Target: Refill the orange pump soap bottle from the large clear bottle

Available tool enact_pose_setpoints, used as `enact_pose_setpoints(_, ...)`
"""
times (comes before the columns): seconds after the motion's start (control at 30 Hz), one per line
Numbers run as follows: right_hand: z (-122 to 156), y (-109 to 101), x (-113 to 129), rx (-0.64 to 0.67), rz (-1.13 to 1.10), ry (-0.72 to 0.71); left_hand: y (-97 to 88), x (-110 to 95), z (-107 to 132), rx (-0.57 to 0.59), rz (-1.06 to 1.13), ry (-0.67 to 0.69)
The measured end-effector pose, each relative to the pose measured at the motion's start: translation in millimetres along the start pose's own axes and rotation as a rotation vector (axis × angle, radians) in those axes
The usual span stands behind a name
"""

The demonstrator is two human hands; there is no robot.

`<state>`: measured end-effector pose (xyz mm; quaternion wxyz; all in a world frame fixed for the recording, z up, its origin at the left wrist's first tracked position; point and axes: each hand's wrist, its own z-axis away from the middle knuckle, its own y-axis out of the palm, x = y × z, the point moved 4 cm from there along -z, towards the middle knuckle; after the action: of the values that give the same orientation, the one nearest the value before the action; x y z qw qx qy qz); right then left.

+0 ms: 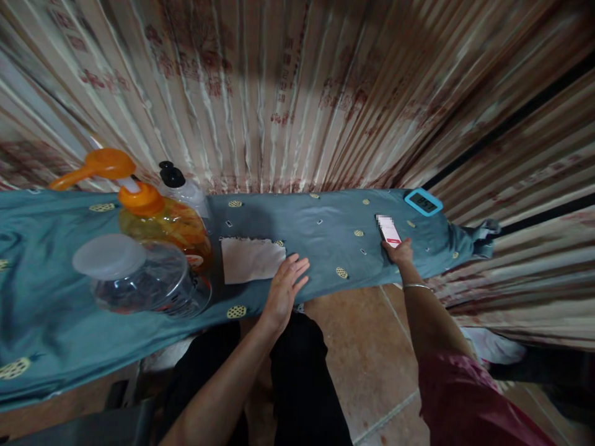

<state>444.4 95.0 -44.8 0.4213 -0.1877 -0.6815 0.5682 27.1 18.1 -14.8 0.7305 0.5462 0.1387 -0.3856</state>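
Observation:
My left hand (282,292) lies at the front edge of the cloth-covered surface, fingers stretched out and apart. Its fingertips are beside the right end of a pale rectangular piece of paper or cloth (251,261) with a ragged top edge; whether they touch it I cannot tell. Farther right, my right hand (400,250) grips the lower end of a smartphone (388,230), whose lit screen shows white with a red patch. A blue-framed digital clock (423,202) sits beyond the phone, at the right end.
On the left stand a clear plastic jar (149,279) with a whitish lid, an orange pump bottle (174,229) and a clear bottle (186,192) with a black top. A green-blue pineapple-print cloth (325,248) covers the narrow surface. Pleated curtains (260,99) hang behind; tiled floor (357,341) lies below.

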Motion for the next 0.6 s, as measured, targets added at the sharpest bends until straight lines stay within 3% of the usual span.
enact_pose_setpoints(0.4, -15.3, -4.3, -0.9, -0.015, 0.009, 0.088, -4.1, 1.4, -5.2, -0.021, -0.030, 0.017)
enact_pose_setpoints(0.6, 12.1, -6.5, 5.1, -0.151, -0.062, 0.012, -7.3, -0.2, -8.6, -0.005, -0.065, 0.033)
